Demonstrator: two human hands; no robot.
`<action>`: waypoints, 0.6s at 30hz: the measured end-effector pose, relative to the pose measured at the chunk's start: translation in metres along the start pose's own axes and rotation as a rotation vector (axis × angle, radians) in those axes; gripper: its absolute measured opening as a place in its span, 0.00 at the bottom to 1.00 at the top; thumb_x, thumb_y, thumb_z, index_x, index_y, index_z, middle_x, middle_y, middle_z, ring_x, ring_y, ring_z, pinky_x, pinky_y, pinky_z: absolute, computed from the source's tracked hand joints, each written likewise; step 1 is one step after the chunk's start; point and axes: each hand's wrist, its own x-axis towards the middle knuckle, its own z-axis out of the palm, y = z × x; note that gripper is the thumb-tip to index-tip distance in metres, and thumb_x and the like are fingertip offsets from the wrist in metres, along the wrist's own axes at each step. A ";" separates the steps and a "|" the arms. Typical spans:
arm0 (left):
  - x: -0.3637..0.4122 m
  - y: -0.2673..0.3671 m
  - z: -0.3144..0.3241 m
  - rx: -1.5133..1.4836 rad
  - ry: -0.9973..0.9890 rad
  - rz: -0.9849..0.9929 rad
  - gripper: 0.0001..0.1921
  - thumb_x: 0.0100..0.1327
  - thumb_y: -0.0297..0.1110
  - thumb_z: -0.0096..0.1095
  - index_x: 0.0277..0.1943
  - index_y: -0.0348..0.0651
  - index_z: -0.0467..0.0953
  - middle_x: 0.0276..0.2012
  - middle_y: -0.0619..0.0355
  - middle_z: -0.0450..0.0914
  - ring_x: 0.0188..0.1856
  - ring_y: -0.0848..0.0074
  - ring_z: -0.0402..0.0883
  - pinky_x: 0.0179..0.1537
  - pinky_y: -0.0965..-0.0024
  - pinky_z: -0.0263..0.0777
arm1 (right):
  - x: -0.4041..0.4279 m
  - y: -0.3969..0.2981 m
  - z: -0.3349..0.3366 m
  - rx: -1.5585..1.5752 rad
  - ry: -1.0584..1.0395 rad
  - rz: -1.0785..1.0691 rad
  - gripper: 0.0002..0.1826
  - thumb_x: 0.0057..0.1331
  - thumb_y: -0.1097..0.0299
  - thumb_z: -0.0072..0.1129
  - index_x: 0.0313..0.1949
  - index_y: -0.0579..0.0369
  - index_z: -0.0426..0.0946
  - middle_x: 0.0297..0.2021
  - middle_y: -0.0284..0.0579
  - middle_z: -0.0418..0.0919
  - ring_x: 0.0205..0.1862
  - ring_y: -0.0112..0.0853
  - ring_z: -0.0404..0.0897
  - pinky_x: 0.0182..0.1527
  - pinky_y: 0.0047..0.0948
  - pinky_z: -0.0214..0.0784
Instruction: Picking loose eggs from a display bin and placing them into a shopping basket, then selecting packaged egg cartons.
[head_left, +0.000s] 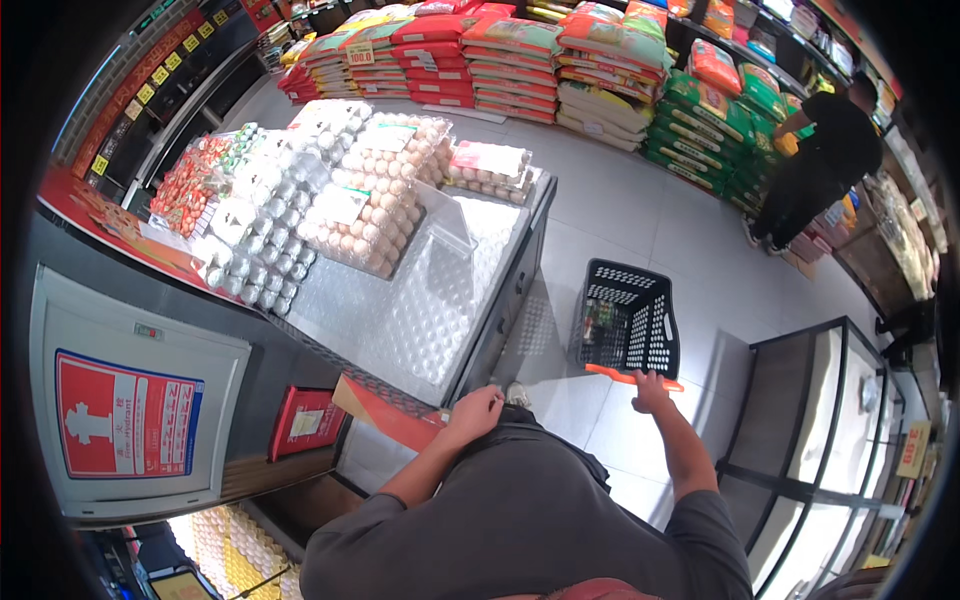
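My right hand (649, 391) is closed around the orange handle (611, 373) of a black plastic shopping basket (654, 326). Through the basket's open top, dark packaged goods (600, 322) show at the left side; what they are I cannot make out. My left hand (477, 412) rests in front of my waist with its fingers loosely curled together, and nothing shows in it. Just beyond it is the near corner of a metal-topped display counter (375, 330). Clear trays of brown eggs (375, 232) and grey trays with clear domed cups (262, 259) stand on that counter.
Stacked bags (510, 71) line the far side, with green bags (697, 135) farther right. A person in dark clothes (821, 157) bends beside them. A black-framed rack (810, 412) stands to my right. At left is a fire hydrant cabinet (232, 390).
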 end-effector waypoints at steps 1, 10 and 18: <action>0.011 0.001 -0.007 -0.002 0.004 0.000 0.08 0.67 0.36 0.58 0.44 0.43 0.80 0.37 0.49 0.85 0.42 0.53 0.84 0.43 0.54 0.77 | 0.006 -0.001 -0.002 -0.003 0.002 -0.002 0.41 0.55 0.65 0.66 0.68 0.36 0.58 0.61 0.54 0.62 0.65 0.55 0.62 0.61 0.57 0.69; 0.085 -0.006 -0.045 -0.111 0.160 -0.044 0.09 0.67 0.35 0.59 0.46 0.42 0.80 0.32 0.52 0.84 0.33 0.63 0.84 0.37 0.62 0.76 | 0.032 -0.003 -0.020 0.032 0.043 0.009 0.35 0.57 0.57 0.67 0.64 0.44 0.68 0.61 0.54 0.64 0.67 0.53 0.61 0.61 0.63 0.66; 0.087 -0.003 -0.057 -0.187 0.137 -0.136 0.08 0.67 0.35 0.59 0.45 0.44 0.80 0.35 0.51 0.83 0.36 0.61 0.84 0.39 0.61 0.76 | 0.061 0.000 -0.060 0.058 0.072 -0.036 0.34 0.60 0.38 0.64 0.58 0.46 0.73 0.62 0.57 0.64 0.68 0.56 0.58 0.63 0.69 0.60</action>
